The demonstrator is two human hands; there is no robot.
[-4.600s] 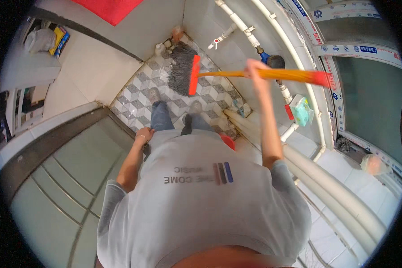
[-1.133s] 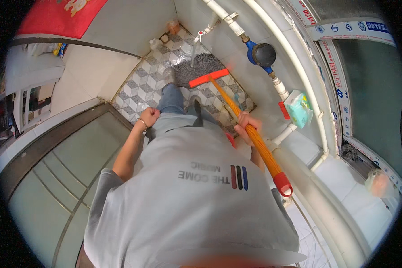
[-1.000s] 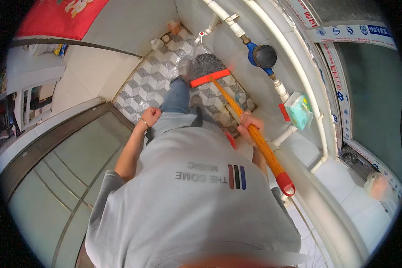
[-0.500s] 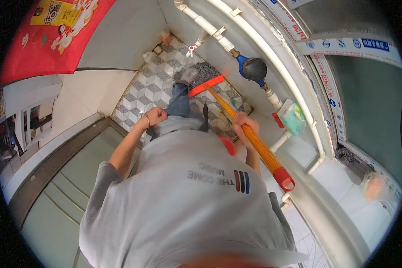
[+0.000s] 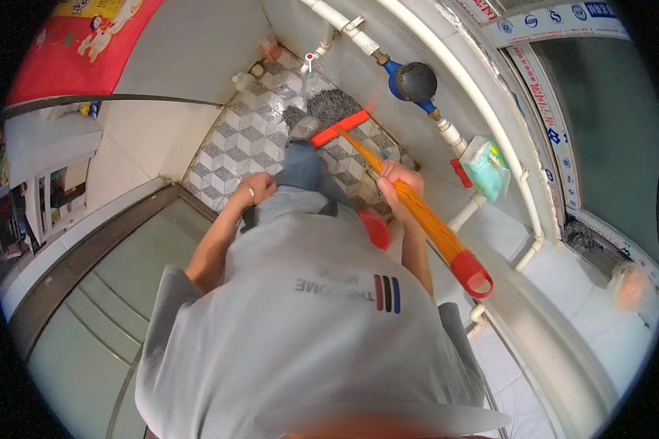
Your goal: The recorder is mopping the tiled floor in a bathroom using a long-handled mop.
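Note:
My right hand (image 5: 400, 188) is wrapped round the orange wood-grain handle of a mop (image 5: 425, 219) that slants down and away from me. The handle's red end cap points back past my right forearm. At the far end, the mop's red crossbar (image 5: 342, 129) lies low over the patterned floor, with dark grey strands (image 5: 333, 107) spread beyond it. My foot is just left of the crossbar. Loosely fisted by my left hip, my left hand (image 5: 259, 189) shows nothing in it. A white tap (image 5: 309, 64) with a red knob sticks out beyond the strands.
White pipes (image 5: 450, 135) and a blue-and-black water meter (image 5: 415, 82) run along the right wall. A packet (image 5: 487, 168) is tucked against a pipe. Bottles (image 5: 243, 81) stand in the far corner. Something red and rounded (image 5: 375, 229) is beside my right leg. The tiled floor (image 5: 249, 132) glistens near the tap.
The mop's crossbar has come slightly nearer relative to the floor, and more grey strands show behind it. My view has shifted a little. Both hands keep their closed shape.

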